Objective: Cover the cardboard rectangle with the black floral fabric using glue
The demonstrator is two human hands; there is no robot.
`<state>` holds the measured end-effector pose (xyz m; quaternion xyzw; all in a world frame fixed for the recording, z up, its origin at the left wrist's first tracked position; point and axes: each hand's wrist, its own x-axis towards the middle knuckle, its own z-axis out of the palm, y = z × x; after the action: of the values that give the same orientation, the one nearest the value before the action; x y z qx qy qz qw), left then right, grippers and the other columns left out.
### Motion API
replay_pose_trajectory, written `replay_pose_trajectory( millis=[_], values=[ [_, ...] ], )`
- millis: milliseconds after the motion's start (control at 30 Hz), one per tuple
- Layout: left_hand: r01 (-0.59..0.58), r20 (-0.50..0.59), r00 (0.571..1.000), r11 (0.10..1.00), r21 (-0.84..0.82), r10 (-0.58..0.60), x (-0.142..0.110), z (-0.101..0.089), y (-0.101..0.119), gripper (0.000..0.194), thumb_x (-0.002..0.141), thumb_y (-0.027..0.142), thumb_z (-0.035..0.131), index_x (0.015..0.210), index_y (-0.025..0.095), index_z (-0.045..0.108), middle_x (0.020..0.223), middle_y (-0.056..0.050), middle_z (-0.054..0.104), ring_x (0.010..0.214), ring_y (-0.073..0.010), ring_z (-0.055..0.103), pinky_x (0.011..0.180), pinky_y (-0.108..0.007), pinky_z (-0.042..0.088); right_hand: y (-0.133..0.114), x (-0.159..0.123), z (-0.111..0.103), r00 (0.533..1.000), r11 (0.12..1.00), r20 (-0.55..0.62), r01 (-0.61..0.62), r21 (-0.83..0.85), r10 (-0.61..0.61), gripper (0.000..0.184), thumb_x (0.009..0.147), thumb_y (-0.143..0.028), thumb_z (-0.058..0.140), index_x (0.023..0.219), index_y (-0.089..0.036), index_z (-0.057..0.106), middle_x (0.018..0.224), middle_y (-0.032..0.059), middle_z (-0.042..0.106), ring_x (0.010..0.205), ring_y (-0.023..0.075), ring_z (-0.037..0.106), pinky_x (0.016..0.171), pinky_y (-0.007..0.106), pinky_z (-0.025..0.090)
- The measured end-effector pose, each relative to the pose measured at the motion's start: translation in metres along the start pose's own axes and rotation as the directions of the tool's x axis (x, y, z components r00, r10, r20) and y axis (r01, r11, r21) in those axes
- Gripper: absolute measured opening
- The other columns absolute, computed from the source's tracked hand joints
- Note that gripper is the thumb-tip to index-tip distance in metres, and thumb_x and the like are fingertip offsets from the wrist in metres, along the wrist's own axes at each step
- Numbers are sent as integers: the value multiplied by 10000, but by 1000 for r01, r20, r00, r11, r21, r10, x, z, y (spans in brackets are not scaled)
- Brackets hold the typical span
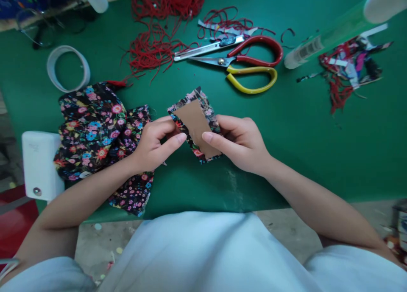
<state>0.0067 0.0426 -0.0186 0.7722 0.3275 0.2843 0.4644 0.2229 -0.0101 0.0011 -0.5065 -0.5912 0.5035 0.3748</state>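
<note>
A small piece of black floral fabric (pixel 206 107) with a tan cardboard piece (pixel 193 118) lying on it is held over the green table. My right hand (pixel 243 143) is closed on its right side, thumb pressed on the cardboard and fingers behind. On the left edge, my left hand (pixel 159 143) grips the fabric, its thumb at the border and its other fingertips partly hidden behind. Beside and under my left forearm lies a bunched heap of the same floral cloth (pixel 92 130).
Red-and-yellow-handled scissors (pixel 254 63) and a box cutter (pixel 208 48) lie ahead, near red cord (pixel 152 50). A tape roll (pixel 68 69) and white box (pixel 41 164) are at left. A clear tube (pixel 337 33) and fabric scraps (pixel 349 67) are at right.
</note>
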Motion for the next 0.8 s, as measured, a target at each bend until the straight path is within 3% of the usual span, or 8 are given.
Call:
replay_pose_trajectory(
  millis=[133,267,500,667,800],
  values=[
    [-30,18,999,997,72,29,4,-1,5,456,984,410,525,586,200,450,543,26,414,536,-116,450,504,-294,332,3,-1,5,1000,1000,22,6,-7,-6,376,937,-529,586,780,-188,606,602,-27,575,546,104,493,489,241,344],
    [-14,37,999,997,75,12,6,-2,8,460,997,402,509,593,201,420,567,25,415,552,-113,452,503,-284,331,5,0,7,995,996,50,92,-12,-91,308,960,-423,589,795,-164,617,562,-47,549,489,69,445,485,219,332],
    [-45,1,999,988,146,46,3,1,11,398,1014,399,455,664,217,396,599,23,400,601,-135,448,533,-291,351,9,-3,14,988,992,105,101,82,-109,217,972,-296,575,811,-160,625,594,-17,672,491,91,626,471,177,422],
    [-51,-77,994,942,332,80,-4,12,9,331,1026,367,400,726,226,411,653,4,448,668,-165,463,604,-320,378,10,-2,19,988,988,54,142,60,-145,236,957,-254,590,738,-171,564,569,-35,641,456,63,565,447,168,367],
    [-20,-82,996,966,259,43,-4,11,7,385,1045,396,343,697,234,371,634,4,428,655,-170,454,613,-333,375,9,-1,20,986,986,14,164,20,-165,253,944,-253,598,711,-167,549,536,-50,578,457,53,475,459,185,334]
  ],
)
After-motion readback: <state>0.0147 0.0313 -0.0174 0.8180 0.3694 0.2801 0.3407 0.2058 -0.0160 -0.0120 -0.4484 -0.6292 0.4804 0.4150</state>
